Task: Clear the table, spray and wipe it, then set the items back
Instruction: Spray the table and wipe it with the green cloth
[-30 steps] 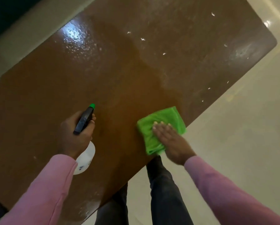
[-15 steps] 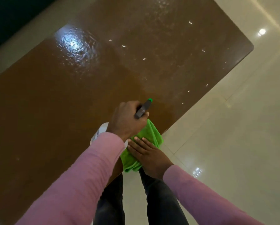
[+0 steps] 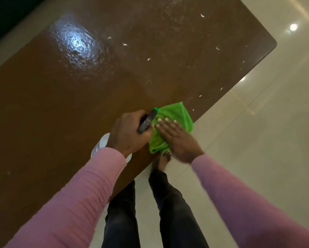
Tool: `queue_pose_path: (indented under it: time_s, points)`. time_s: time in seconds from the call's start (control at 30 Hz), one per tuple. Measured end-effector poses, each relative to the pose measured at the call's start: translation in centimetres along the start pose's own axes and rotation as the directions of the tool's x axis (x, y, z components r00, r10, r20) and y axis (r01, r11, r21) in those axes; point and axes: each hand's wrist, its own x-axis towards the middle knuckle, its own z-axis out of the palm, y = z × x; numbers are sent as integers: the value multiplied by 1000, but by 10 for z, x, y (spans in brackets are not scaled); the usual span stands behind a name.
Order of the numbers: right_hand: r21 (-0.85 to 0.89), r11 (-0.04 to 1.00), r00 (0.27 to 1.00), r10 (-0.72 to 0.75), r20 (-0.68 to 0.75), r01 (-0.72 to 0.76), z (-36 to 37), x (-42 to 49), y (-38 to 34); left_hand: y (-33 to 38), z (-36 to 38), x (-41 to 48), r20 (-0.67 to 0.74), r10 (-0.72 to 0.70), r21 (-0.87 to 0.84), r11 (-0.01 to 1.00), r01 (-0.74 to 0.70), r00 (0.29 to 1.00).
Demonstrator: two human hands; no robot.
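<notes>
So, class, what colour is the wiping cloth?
Bright green; the cloth shows clearest in the head view.

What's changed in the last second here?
The left hand carried the spray bottle rightward until it sits beside the right hand, overlapping the green cloth. Unchanged: left hand grips the bottle, right hand presses flat on the cloth, white specks dot the table.
</notes>
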Motion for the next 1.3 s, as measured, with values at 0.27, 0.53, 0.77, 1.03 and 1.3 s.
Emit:
queue_pose_path:
  time_s: [0.27,0.53,0.77,1.03,1.3]
  points:
    - [76,979,979,194,-60,-190,-5,12,-13,-16,-13,7,-66,-123,-64,991,119,990]
    - [58,972,972,229,-55,-226,-29,4,57,-15,-14,16,3,-189,-120,975,188,982]
    - [38,966,963,259,-80,-256,-36,48,27,-23,-19,37,-76,-255,-102,964,247,964]
    - [-25,999,997,-39,69,41,-13,24,-11,-17,-41,65,-2,-181,60,982,181,984]
    - [104,924,921,378,-97,-368,-74,104,51,-48,-59,72,-65,-175,-82,982,170,982]
